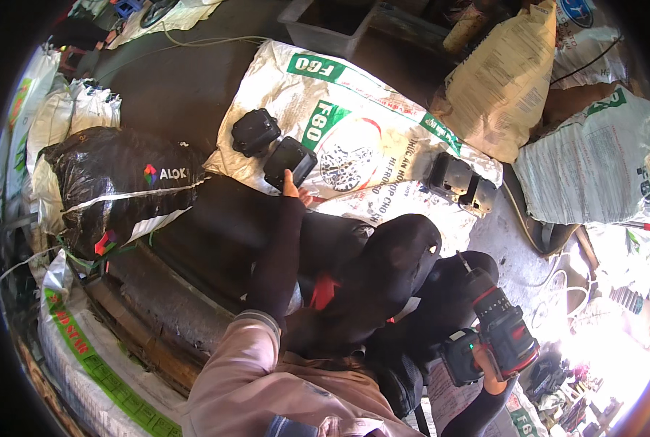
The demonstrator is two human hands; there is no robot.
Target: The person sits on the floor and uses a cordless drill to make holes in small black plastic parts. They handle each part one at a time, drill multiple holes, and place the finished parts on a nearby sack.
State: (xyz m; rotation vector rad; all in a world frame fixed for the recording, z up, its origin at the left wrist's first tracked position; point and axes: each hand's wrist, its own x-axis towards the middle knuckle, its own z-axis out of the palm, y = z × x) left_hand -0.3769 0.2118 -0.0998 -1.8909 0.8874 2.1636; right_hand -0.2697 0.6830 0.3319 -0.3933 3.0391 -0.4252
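My left hand reaches forward in a dark sleeve and grips the near edge of a black rectangular plastic part lying on a white printed woven sack. A second black part sits just left of it on the same sack. My right hand, low at the right, holds a black and red cordless power drill by its grip, bit pointing up and left. A grey metal part lies on the sack to the right.
A black filled sack and white sacks stand at the left. A tan sack and another white sack lie at the right. A grey plastic bin sits at the top. My dark-clothed knees fill the middle.
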